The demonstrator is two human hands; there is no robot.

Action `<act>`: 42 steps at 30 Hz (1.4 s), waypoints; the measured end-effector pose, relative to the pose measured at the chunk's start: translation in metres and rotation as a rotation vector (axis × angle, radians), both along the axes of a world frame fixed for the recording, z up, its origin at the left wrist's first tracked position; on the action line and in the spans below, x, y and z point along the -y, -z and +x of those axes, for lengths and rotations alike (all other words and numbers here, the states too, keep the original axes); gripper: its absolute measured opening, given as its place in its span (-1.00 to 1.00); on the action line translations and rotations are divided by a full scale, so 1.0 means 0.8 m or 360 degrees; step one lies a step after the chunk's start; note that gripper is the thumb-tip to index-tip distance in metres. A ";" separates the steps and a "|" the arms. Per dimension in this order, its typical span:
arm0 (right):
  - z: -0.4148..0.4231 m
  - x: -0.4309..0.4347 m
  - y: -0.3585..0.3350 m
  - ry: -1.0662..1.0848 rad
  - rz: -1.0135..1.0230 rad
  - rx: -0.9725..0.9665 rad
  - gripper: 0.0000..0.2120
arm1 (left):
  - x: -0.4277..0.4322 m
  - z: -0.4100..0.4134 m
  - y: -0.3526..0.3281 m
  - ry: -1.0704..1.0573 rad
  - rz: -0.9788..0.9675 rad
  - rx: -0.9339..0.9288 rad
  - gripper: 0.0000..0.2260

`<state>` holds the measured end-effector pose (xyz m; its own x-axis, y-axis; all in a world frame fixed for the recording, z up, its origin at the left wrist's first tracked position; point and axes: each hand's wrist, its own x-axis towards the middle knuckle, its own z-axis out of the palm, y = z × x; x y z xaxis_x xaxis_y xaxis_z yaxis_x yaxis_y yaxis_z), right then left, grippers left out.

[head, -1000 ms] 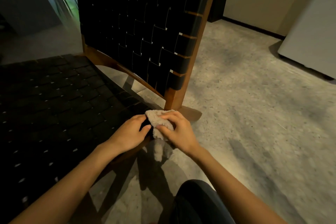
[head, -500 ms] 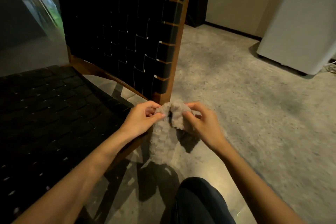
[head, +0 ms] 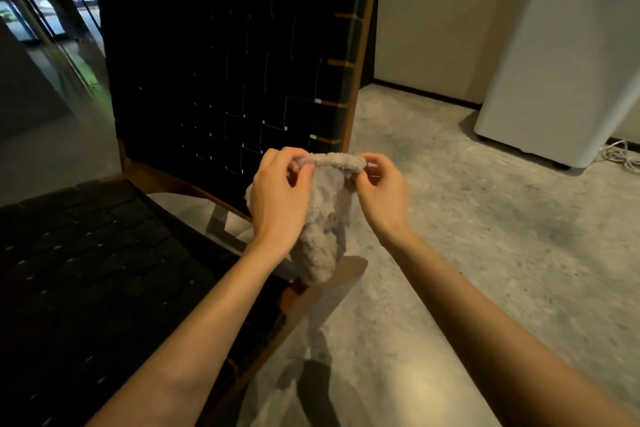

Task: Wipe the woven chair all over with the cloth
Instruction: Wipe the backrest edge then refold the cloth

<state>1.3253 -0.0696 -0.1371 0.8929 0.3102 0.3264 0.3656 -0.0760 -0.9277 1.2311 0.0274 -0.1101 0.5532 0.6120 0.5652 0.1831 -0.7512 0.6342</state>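
The woven chair [head: 214,73] has a black strap backrest in a brown wooden frame, and its black woven seat [head: 86,270] fills the lower left. A fluffy grey cloth [head: 325,218] hangs in the air in front of the backrest's lower right corner, clear of the chair. My left hand [head: 277,201] pinches the cloth's top left edge. My right hand [head: 381,194] pinches the top right edge, and the cloth's top edge is stretched between them. The rest of the cloth droops below my hands.
Grey speckled floor [head: 485,236] spreads to the right of the chair. A white appliance [head: 561,62] stands at the back right with a white cord [head: 620,156] coiled at its foot. A beige wall [head: 436,17] lies behind, and glass panels [head: 45,10] at the far left.
Both hands lifted the cloth off the seat's corner, raised it before the backrest, and spread its top edge apart. The view tilted upward.
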 end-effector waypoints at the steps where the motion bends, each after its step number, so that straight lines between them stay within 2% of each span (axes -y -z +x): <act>1: 0.003 -0.010 -0.004 0.0030 0.0098 -0.0045 -0.84 | -0.002 0.009 -0.001 0.0044 -0.0003 0.0067 -0.89; 5: 0.027 -0.034 -0.035 0.0148 0.0400 -0.0063 -0.83 | -0.018 0.039 -0.019 0.0157 0.0054 0.0364 -0.89; 9: 0.059 -0.050 -0.096 0.0091 0.0576 -0.0091 -0.85 | -0.030 0.083 -0.071 0.0173 0.0129 0.0563 -0.90; 13: 0.079 -0.063 -0.143 -0.0097 0.0554 -0.0091 -0.74 | -0.035 0.119 -0.120 0.0182 0.0180 0.0718 -0.90; 18: 0.079 -0.073 -0.147 -0.0088 0.0400 0.0181 -0.67 | -0.040 0.127 -0.122 0.0232 0.0235 0.0833 -0.87; 23: 0.064 -0.080 -0.109 -0.0024 0.0304 0.0268 -0.65 | -0.041 0.107 -0.075 0.0172 0.0352 0.0691 -0.83; 28: 0.051 -0.071 -0.036 -0.0134 0.0236 0.0379 -0.63 | -0.040 0.075 -0.019 0.0151 0.0395 0.0558 -0.83; 33: 0.039 -0.068 0.039 -0.0309 0.0194 0.0518 -0.52 | -0.031 0.044 0.040 0.0116 0.0356 0.0409 -0.86; 40: 0.032 -0.060 0.137 -0.0618 0.0099 0.0648 -0.37 | -0.007 -0.003 0.118 -0.0058 0.0310 -0.0022 -0.83; 42: 0.029 -0.053 0.162 -0.0736 0.0009 0.0678 -0.48 | 0.002 -0.018 0.138 -0.0080 0.0261 -0.0183 -0.82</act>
<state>1.3489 -0.0270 -0.2666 0.4581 0.6305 0.6266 0.6972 0.1825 -0.6933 1.2167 0.0254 -0.2204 0.5910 0.5452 0.5946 0.2868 -0.8309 0.4768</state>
